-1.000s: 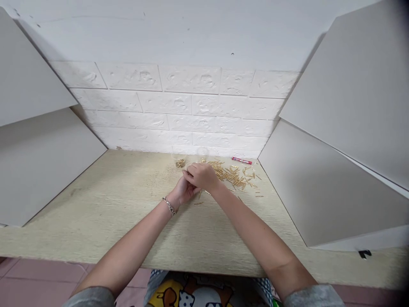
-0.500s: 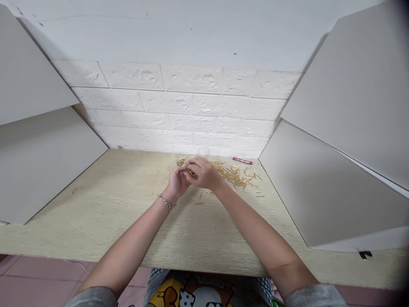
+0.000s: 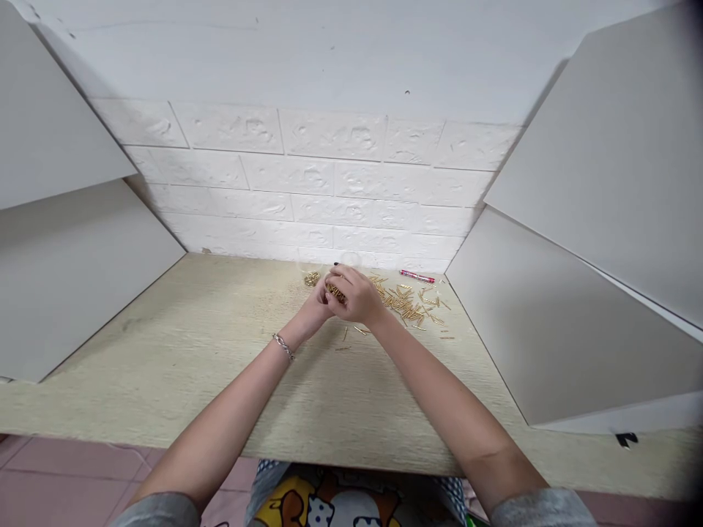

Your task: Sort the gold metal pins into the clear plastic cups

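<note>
Over the back of the table, my left hand (image 3: 317, 306) and my right hand (image 3: 356, 296) are pressed together around a bundle of small gold metal sticks (image 3: 336, 293). The stick ends show in the gap between my hands. Fingers of the right hand curl over the bundle from the right; the left hand closes on it from the left, its fingers mostly hidden. Just beyond the left hand, another gold cluster (image 3: 312, 279) rests on the table. Loose gold sticks (image 3: 406, 304) lie scattered to the right of the right hand.
A red printed tube or pen (image 3: 417, 276) lies near the wall. Faint, clear round items (image 3: 350, 260) stand behind my hands. Pale panels flank the wooden table (image 3: 181, 344) on both sides, and a white brick-patterned wall (image 3: 307, 176) closes the back. A small black piece (image 3: 626, 440) is at front right.
Both hands have shifted slightly right and drawn closer together around the bundle. More of the gold cluster behind the left hand is now exposed.
</note>
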Available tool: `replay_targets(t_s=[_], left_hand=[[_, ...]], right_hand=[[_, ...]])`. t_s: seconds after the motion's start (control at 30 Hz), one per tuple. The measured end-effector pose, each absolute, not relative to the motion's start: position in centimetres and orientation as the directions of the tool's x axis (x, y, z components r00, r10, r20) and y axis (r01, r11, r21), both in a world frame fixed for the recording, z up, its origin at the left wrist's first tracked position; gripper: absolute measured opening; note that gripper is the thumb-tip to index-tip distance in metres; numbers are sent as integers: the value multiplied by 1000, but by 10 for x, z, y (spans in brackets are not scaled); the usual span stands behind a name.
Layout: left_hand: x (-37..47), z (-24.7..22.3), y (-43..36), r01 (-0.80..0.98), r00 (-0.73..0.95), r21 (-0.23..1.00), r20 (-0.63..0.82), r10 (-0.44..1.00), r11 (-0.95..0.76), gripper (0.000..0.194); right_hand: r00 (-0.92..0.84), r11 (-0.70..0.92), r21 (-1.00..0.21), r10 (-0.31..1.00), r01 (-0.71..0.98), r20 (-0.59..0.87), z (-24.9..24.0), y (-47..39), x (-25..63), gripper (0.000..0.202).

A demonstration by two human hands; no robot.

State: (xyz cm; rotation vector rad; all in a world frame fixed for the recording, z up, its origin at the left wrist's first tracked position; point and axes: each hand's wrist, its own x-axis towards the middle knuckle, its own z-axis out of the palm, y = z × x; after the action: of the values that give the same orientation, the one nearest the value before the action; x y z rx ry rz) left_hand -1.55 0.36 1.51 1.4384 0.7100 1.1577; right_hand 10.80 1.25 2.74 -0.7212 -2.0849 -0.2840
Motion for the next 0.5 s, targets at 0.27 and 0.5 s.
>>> replay_targets(t_s=[0.27,0.5], left_hand=[[-13,13,7,35,216,911,394,893,-410,31],[-10,12,5,84,196,896,413,889,-435,24]], right_hand=[[-451,780,9,352,625,820,15,16,103,21],[-464,668,22,493,744,736,20,14,99,31]])
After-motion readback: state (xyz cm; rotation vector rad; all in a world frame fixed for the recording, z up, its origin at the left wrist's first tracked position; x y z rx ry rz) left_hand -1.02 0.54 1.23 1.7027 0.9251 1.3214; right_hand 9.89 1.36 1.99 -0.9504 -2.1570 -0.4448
